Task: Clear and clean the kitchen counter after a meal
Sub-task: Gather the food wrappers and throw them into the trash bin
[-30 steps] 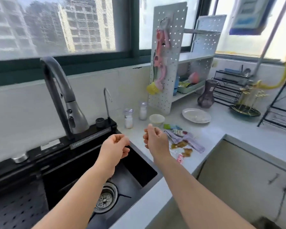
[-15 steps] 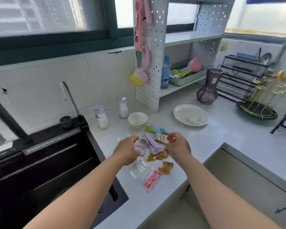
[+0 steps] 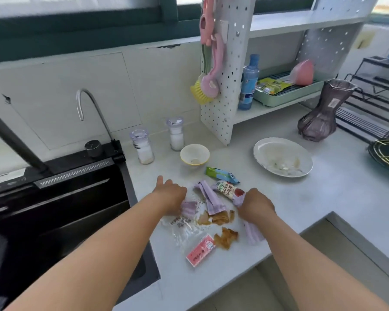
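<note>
beside the sink (image 3: 81,212), on the table (image 3: 323,198), wrappers (image 3: 211,198) were gripped by fingers of left hand (image 3: 172,196) and right hand (image 3: 255,205); brown scraps (image 3: 225,239) could be smeared if dragged.

Lilac striped wrappers (image 3: 211,199), pink-red packet (image 3: 200,250), green-blue wrapper (image 3: 221,174), white plate (image 3: 283,157), purple vase (image 3: 319,117), black sink (image 3: 61,209)

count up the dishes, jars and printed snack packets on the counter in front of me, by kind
Dishes: 2, the small bowl and the white plate.
Lidded jars: 2.
Printed snack packets: 3, green, red and white, pink.
Total: 7.
</note>
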The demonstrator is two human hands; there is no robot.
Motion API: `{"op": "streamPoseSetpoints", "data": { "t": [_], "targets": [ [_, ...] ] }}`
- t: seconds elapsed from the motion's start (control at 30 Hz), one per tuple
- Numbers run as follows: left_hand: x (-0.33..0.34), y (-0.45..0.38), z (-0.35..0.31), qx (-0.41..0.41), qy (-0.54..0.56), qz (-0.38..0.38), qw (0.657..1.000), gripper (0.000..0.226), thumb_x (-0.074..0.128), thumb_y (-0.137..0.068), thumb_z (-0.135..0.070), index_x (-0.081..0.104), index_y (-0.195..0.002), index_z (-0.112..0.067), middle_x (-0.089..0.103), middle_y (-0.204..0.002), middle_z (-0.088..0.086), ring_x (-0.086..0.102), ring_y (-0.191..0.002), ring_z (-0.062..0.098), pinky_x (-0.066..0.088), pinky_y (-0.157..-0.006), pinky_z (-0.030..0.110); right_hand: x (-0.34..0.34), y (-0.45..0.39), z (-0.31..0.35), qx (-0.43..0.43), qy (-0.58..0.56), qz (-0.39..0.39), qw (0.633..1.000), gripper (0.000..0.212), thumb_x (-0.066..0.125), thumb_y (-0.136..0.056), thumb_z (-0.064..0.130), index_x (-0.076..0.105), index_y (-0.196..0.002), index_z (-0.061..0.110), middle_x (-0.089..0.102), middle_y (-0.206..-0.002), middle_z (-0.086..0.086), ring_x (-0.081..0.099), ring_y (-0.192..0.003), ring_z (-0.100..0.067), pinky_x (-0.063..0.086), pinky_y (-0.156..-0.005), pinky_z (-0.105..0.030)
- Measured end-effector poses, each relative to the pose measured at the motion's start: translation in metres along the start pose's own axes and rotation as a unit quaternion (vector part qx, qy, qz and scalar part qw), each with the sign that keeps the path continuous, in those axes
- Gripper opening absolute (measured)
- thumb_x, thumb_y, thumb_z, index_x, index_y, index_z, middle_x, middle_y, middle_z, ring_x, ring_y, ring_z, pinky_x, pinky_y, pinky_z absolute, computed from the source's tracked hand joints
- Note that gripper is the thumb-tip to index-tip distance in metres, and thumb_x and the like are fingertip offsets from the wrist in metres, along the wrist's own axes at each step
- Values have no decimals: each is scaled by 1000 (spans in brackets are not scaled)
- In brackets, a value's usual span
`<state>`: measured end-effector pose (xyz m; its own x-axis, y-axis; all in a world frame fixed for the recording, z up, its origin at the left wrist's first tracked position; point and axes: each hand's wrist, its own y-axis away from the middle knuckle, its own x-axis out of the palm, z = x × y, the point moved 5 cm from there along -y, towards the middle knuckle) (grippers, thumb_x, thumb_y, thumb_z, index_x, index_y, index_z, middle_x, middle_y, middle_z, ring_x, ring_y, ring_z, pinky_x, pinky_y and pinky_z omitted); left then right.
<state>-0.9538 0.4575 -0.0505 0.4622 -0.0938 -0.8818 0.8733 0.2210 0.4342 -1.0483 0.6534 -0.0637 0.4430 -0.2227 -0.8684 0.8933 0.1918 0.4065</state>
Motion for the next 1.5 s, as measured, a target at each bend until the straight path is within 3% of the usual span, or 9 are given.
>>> {"op": "streamPoseSetpoints", "data": {
  "t": [0.2,0.43,0.57,0.7,0.9,1.0,1.1,1.37,1.5],
  "targets": [
    [-16,7,14,23,10,-5,1000,28,43,-93,-33,56,-110,-15,49,-120,10,40,-119,31,23,-104,46,-34,-7,34,-97,-8,-2,995,14,48,-88,22,51,-82,11,62,-107,-13,51,-88,-28,39,-71,-26],
    [-48,-5,-15,152,-9,-86,985,37,51,-91,-29,54,-127,-21,21,-156,-7,18,-143,18,15,-110,46,-4,-23,49,-113,35,-9,993,35,40,-94,35,55,-114,10,59,-117,-15,57,-105,-31,39,-74,-28],
    [-42,-23,-49,188,-40,-81,978,38,52,-91,-20,55,-128,-19,31,-152,-4,19,-143,18,9,-114,50,1,-29,44,-74,-1,-14,997,40,53,-90,33,40,-119,9,56,-120,-15,57,-109,-33,38,-74,-31],
    [-31,-33,-52,169,-65,-86,980,34,48,-91,-12,57,-123,-19,51,-130,1,35,-132,21,14,-112,50,-11,-33,47,-105,60,-14,993,32,50,-92,28,51,-117,7,60,-118,-10,58,-111,-29,43,-77,-30],
    [-39,-25,-22,142,-40,-115,982,23,46,-92,-14,55,-112,-18,57,-114,2,52,-115,22,20,-109,42,-36,-37,67,-116,33,-18,993,21,55,-79,32,58,-78,12,62,-84,-9,55,-93,-30,43,-67,-27],
    [-43,-17,5,98,-18,-107,989,21,45,-94,-14,51,-114,-17,55,-115,3,53,-112,21,16,-113,39,-40,-43,86,-161,114,-55,979,33,55,-82,42,67,-99,16,54,-115,-10,43,-118,-30,43,-90,-33],
    [-41,-6,25,56,-1,-100,993,18,42,-96,-15,48,-113,-15,54,-115,7,50,-105,28,28,-92,31,-29,-52,94,-208,193,-40,958,37,54,-82,45,65,-108,21,56,-119,-6,46,-119,-28,38,-98,-35],
    [-23,14,51,-58,177,-72,980,45,41,-96,-9,25,-138,-10,51,-127,13,50,-109,35,33,-81,32,-19,-52,97,-240,167,-18,956,7,50,-83,29,49,-90,26,56,-90,2,56,-95,-23,29,-92,-36],
    [-25,30,72,-104,335,-113,929,22,45,-96,-17,47,-116,-9,57,-111,10,56,-94,24,44,-78,32,-46,-29,113,-252,67,19,965,15,58,-82,21,52,-96,16,65,-82,-5,59,-82,-24,41,-73,-32]
  ]
}}
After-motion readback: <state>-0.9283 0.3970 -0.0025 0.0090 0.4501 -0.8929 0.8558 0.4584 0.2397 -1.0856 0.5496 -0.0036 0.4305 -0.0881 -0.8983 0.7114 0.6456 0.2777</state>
